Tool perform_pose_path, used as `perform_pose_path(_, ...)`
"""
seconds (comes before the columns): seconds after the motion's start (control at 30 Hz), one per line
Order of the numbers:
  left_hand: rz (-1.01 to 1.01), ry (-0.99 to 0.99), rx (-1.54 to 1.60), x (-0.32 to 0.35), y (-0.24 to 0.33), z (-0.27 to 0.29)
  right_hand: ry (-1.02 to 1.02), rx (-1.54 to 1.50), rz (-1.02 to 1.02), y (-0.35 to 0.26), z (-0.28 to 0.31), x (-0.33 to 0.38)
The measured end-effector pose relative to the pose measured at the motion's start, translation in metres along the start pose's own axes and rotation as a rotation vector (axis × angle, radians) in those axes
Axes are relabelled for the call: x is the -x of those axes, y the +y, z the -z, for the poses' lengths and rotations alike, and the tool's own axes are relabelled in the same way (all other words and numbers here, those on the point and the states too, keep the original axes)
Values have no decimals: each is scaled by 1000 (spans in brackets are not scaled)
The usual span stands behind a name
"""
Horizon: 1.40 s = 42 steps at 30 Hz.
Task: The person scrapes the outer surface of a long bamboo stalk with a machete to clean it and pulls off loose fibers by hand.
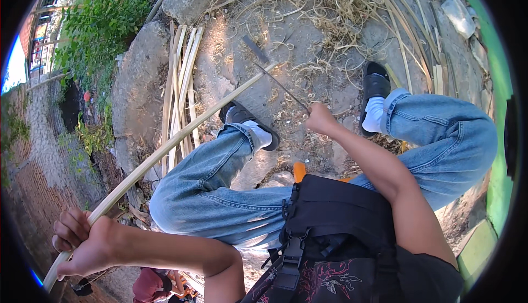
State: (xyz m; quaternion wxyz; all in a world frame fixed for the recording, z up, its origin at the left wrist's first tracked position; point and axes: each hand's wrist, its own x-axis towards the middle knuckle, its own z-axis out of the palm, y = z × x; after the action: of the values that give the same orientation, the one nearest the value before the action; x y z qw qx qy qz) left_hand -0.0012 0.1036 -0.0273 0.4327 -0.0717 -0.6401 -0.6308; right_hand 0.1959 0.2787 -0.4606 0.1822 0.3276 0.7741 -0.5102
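Hands clamped: left hand [82, 242] grips a long bamboo strip [165, 152], right hand [322, 119] holds a knife [275, 77] at its far tip; shaving looks barely begun, finished strips [180, 83] piled beside

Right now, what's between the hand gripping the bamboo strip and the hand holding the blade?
In the head view, the left hand and right hand are separated by the bent left knee in blue jeans, with the bamboo strip running above it toward the blade.

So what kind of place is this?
Likely an outdoor yard where bamboo is split: cut strips and shavings lie on rough ground beside plants.
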Motion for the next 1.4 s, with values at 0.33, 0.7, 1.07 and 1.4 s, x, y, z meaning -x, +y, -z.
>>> perform_pose_path(0.33,16,-18,21,-11,-12,13,-89,62,-99,-31,11,4)
perform_pose_path(0.7,23,-67,28,-19,-18,22,-45,32,-32,-42,5,-8)
perform_pose_path(1.07,39,-96,-6,-27,-21,37,-22,86,-53,-36,5,-15)
perform_pose_path(1.4,49,11,7,-19,-26,29,6,59,-130,-20,-6,-21)
